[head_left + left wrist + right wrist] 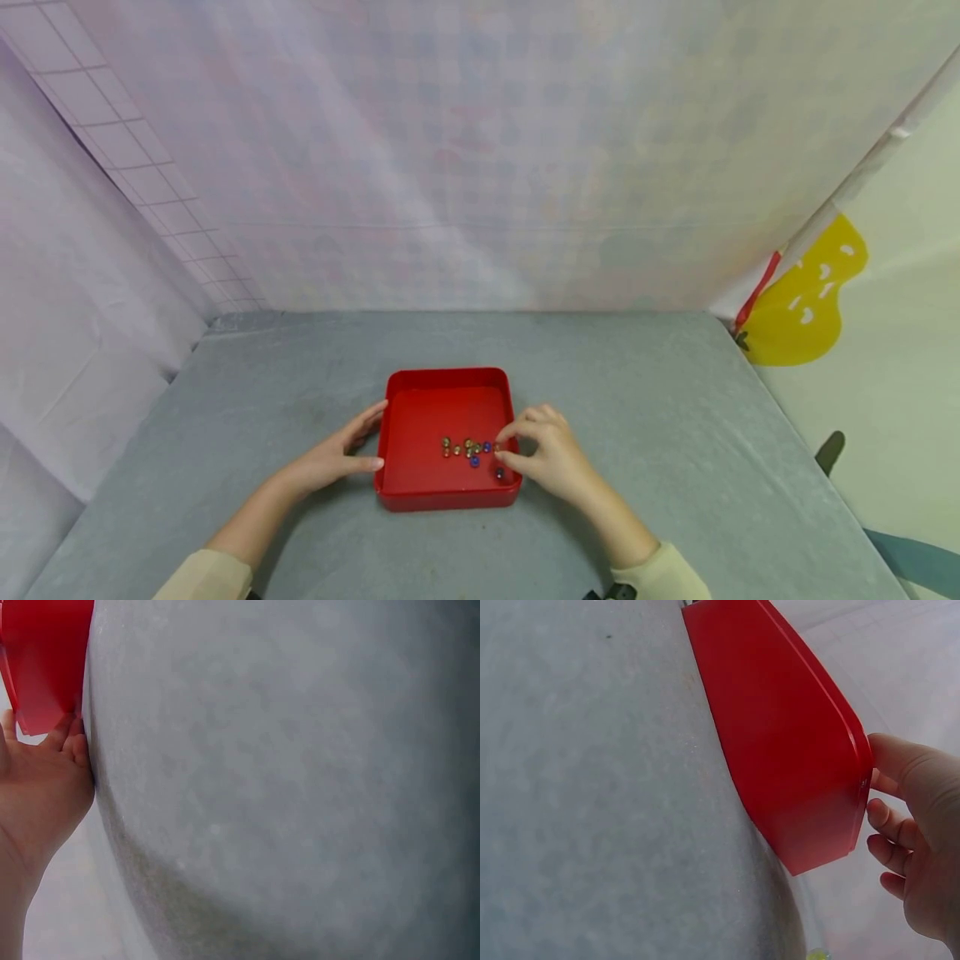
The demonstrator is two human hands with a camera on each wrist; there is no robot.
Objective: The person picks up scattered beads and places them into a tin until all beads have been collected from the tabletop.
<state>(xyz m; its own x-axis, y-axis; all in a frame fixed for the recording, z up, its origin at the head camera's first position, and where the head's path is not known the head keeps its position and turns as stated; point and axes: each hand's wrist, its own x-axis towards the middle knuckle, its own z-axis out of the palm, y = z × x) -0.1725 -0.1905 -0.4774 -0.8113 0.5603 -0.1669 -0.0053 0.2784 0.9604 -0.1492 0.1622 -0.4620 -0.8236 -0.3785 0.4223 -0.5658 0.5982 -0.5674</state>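
Note:
A square red tray (pixel 431 500) with raised walls lies on the table. Several small glass marbles (pixel 468 444), amber, greenish and blue, are grouped on its floor right of the middle. A dark marble (pixel 500 473) sits apart near the right front corner. My left hand (pixel 330 460) rests against the tray's left wall, thumb and fingers spread; the left wrist view shows its palm (pixel 45 787) beside the red wall. Over the right wall reaches my right hand (pixel 553 454), pinching a small amber marble (pixel 496 447) between thumb and forefinger. In the right wrist view, the wall hides the fingertips.
Grey cloth (pixel 645 375) covers the table all round the tray. A pale curtain (pixel 480 167) hangs along the far edge, and white fabric (pixel 82 333) hangs on the left. At right is a light cloth with a yellow printed shape (pixel 810 308).

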